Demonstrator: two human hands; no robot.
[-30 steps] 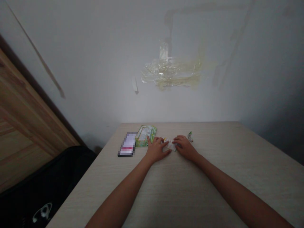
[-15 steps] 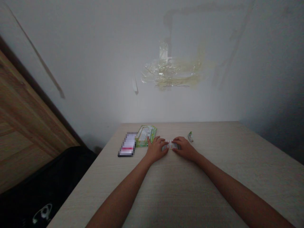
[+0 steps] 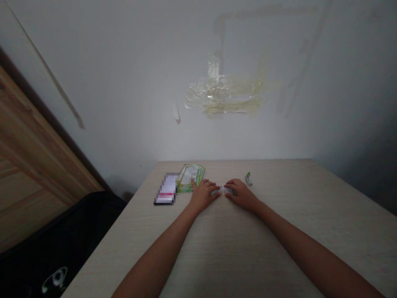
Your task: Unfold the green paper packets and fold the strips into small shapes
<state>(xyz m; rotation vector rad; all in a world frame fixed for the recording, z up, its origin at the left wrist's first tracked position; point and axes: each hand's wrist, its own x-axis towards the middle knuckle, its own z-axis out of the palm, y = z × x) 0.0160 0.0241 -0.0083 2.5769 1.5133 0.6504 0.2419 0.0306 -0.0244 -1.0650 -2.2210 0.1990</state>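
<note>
A small, flat, whitish printed piece (image 3: 222, 189), perhaps a packet, lies on the table between my two hands. My left hand (image 3: 202, 195) holds its left end, thumb on the near edge and fingers on the far edge. Its outer fingers spread towards the green-and-white printed packets (image 3: 187, 176), which lie overlapping. Gripping the right end the same way is my right hand (image 3: 242, 193). My fingers cover both ends of the piece, and its print is too small to read.
A phone (image 3: 166, 189) with a pixelated screen lies left of the green packets. A small crumpled wrapper scrap (image 3: 248, 179) rests beyond my right hand. The pale wooden table (image 3: 229, 248) meets a wall with clear tape (image 3: 223, 97). A black bag (image 3: 62, 240) stands at left.
My left thumb and fingertips have shifted slightly right along the small printed piece. My right hand and everything else on the table look the same.
</note>
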